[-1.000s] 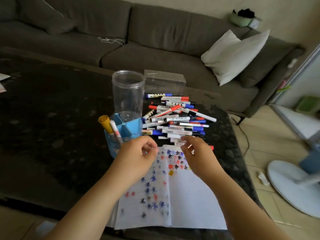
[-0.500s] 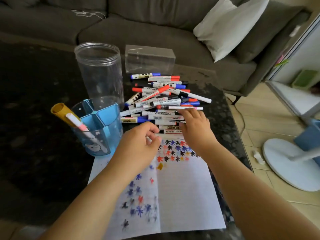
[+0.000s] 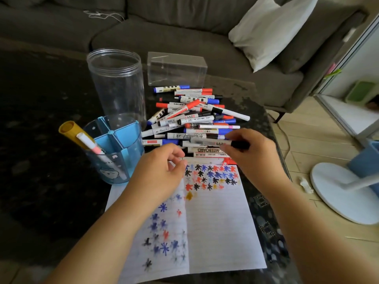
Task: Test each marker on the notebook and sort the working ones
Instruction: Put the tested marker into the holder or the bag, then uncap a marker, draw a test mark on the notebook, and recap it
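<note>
A dark mottled counter (image 3: pixel 41 181) carries everything, with a grey sofa (image 3: pixel 184 27) beyond its far edge. Nearest lies the open notebook (image 3: pixel 215 232), its pages dotted with red, blue and black star marks. Above the top of the page, the right hand (image 3: pixel 252 154) reaches in from the lower right, its fingers (image 3: pixel 235 138) pinching a black-capped marker (image 3: pixel 217 142). The marker's long axis runs left to right, level, cap end (image 3: pixel 239 144) toward the right, just past the fingers. The left hand (image 3: pixel 160 171) hovers close beside it over the page, its fingers (image 3: pixel 176 153) loosely curled and narrow, holding nothing, tips near the marker's left end. Just beyond both hands sprawls the marker pile (image 3: pixel 194 117), mostly lying crosswise. Left of the left fingers stands a blue divided holder (image 3: pixel 119 144) with a yellow marker (image 3: pixel 69 132) and a white marker (image 3: pixel 96 152) leaning in it. Farther back stand a tall clear jar (image 3: pixel 117 83) and a clear box (image 3: pixel 176 68). The counter's right edge falls close beside the right wrist, tiled floor (image 3: pixel 307 140) past it.
</note>
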The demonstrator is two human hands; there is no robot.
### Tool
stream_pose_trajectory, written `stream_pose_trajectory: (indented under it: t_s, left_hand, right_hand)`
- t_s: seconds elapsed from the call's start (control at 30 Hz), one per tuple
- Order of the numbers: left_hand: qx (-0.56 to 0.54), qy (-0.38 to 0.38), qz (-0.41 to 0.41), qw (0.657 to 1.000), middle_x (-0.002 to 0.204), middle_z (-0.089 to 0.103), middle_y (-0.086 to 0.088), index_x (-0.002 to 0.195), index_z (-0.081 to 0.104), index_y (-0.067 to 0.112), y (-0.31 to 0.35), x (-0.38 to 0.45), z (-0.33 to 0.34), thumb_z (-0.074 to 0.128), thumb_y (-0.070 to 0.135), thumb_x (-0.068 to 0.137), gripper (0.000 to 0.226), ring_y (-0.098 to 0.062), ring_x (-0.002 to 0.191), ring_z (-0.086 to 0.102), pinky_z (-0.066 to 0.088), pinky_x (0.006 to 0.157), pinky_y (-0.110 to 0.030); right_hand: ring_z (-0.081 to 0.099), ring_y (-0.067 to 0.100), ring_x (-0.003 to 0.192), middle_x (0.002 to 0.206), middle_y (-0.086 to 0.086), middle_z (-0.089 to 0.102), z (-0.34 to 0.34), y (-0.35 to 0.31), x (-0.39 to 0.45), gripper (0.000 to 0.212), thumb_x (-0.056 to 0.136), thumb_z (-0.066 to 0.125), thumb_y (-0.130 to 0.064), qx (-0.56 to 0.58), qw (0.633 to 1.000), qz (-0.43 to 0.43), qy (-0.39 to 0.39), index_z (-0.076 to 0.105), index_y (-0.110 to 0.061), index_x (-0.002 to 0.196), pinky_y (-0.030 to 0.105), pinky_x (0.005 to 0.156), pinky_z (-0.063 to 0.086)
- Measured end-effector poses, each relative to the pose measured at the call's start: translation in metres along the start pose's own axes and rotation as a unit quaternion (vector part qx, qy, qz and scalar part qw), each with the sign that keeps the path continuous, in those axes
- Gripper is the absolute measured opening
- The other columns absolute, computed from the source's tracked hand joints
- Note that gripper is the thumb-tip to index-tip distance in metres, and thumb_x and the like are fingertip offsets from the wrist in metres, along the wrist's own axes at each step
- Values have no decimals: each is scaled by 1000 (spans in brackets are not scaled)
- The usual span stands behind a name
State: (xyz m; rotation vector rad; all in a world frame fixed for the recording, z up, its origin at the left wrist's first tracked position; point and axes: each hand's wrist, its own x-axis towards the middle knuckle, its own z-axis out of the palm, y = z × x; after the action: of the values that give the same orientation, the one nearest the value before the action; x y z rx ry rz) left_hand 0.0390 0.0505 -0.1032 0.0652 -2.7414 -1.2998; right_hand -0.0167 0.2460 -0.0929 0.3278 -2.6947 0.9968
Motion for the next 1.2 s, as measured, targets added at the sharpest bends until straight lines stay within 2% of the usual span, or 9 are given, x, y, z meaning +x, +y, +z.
stream_pose_trajectory:
  t_s: [0.17, 0.27, 0.4, 0.53, 0.83, 0.97, 1.07, 1.13, 1.2]
  left_hand:
    - [-28, -1, 0, 1000, 82, 59, 18, 91, 59, 33, 5, -8, 1, 59, 25, 89, 9, 5, 74, 54, 40, 59, -6]
    - [-98, -39, -20, 994, 85, 64, 14, 87, 61, 36, 9, -13, 4, 59, 26, 88, 10, 2, 77, 60, 45, 63, -8]
    - [-168, -92, -39, 981, 90, 66, 16, 90, 65, 39, 12, -17, 11, 57, 34, 90, 10, 4, 82, 60, 48, 66, -7]
    - [-279, -142, -66, 947, 89, 73, 5, 90, 71, 33, 11, -17, 17, 55, 32, 90, 16, -13, 90, 67, 53, 87, -36]
    - [-472, -226, -65, 850, 91, 68, -10, 81, 69, 11, 18, -14, 19, 56, 27, 79, 20, -16, 67, 65, 51, 64, -22]
    - [-460, -179, -69, 867, 90, 73, -9, 73, 74, 21, 19, -18, 27, 58, 32, 72, 19, -21, 81, 63, 47, 77, -35]
    - [-447, -127, -80, 882, 94, 68, -24, 74, 76, 21, 19, -22, 32, 61, 33, 69, 20, -27, 85, 58, 47, 83, -35]
    - [-443, -107, -84, 886, 99, 64, -29, 74, 76, 22, 21, -24, 32, 63, 37, 66, 21, -27, 86, 57, 49, 87, -37]
    - [-452, -123, -93, 879, 96, 68, -24, 75, 76, 21, 19, -24, 31, 65, 41, 63, 26, -27, 88, 59, 48, 88, -43]
  right_hand:
    - [64, 24, 85, 86, 3, 70, -22, -15, -45, 23, 68, 68, -37, 353, 925, 139, -31, 70, -24, 87, 30, 79, 52]
    - [65, 18, 84, 84, 0, 70, -16, -20, -65, 31, 81, 52, -33, 372, 912, 143, -94, 63, -13, 101, 27, 77, 53]
    - [41, 13, 54, 62, 1, 46, 5, -31, -82, 25, 98, 41, -23, 352, 909, 151, -166, 58, -5, 102, 23, 49, 39]
    - [32, 7, 50, 58, -5, 42, 11, -33, -80, 38, 99, 39, -27, 347, 898, 175, -207, 55, 8, 101, 20, 46, 29]
    - [38, 6, 50, 61, 0, 48, 5, -30, -80, 39, 91, 47, -31, 588, 716, 214, -309, 52, 5, 105, 15, 42, 32]
    - [32, 5, 48, 57, -7, 41, 5, -29, -82, 40, 96, 44, -27, 479, 807, 207, -277, 48, 12, 101, 16, 44, 27]
    - [38, 5, 50, 54, -13, 46, 14, -26, -86, 15, 99, 40, -26, 257, 941, 89, -203, 55, -22, 97, 17, 52, 31]
    - [41, 5, 53, 56, -16, 49, 18, -25, -88, 13, 98, 41, -29, 198, 960, 61, -187, 54, -26, 97, 17, 55, 32]
    - [36, 5, 50, 55, -11, 44, 15, -27, -87, 23, 99, 40, -27, 309, 922, 120, -201, 56, -11, 99, 17, 50, 31]
